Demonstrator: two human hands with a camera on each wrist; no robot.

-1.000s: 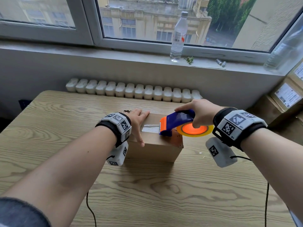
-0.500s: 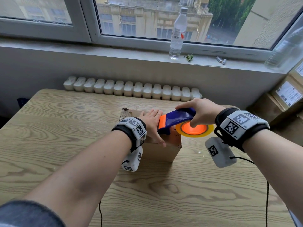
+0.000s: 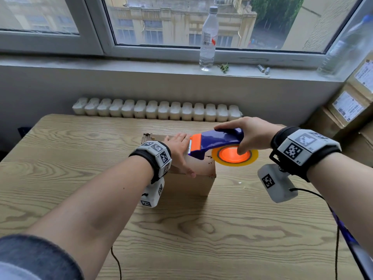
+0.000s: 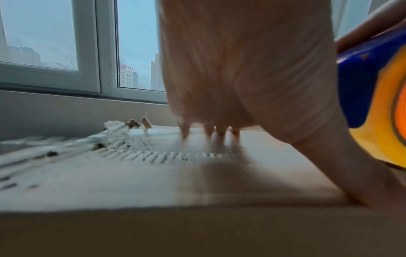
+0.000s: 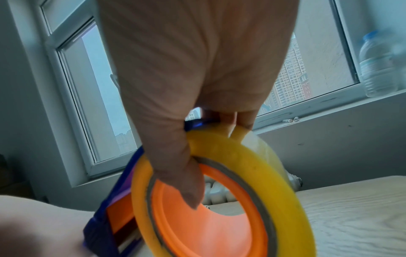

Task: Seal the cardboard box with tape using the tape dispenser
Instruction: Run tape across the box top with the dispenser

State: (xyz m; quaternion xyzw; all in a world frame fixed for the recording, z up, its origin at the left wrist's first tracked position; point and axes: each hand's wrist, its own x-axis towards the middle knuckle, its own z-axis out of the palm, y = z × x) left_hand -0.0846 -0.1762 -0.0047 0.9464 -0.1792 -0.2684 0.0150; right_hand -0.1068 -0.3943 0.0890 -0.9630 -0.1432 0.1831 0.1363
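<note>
A small brown cardboard box [image 3: 191, 186] stands mid-table, its top [image 4: 153, 177] pale with torn tape scraps at the far left corner. My left hand [image 3: 178, 151] lies flat on the box top, fingers [image 4: 208, 133] straight and pressing down. My right hand [image 3: 249, 136] grips a blue tape dispenser [image 3: 217, 141] with an orange blade end and a yellow tape roll [image 3: 235, 156]; the thumb [image 5: 189, 182] hooks into the orange core [image 5: 208, 222]. The dispenser hovers just above the box's right end, its blade next to my left hand.
The wooden table [image 3: 201, 235] stretches wide around the box. A white radiator [image 3: 157, 111] runs behind it. On the windowsill stand a water bottle [image 3: 207, 37] and two batteries [image 3: 263, 68]. Stacked cardboard parcels [image 3: 351, 110] sit at the right.
My left hand slid right along the box top toward the dispenser. The right hand lifted the dispenser slightly, tilting its blade end up off the box.
</note>
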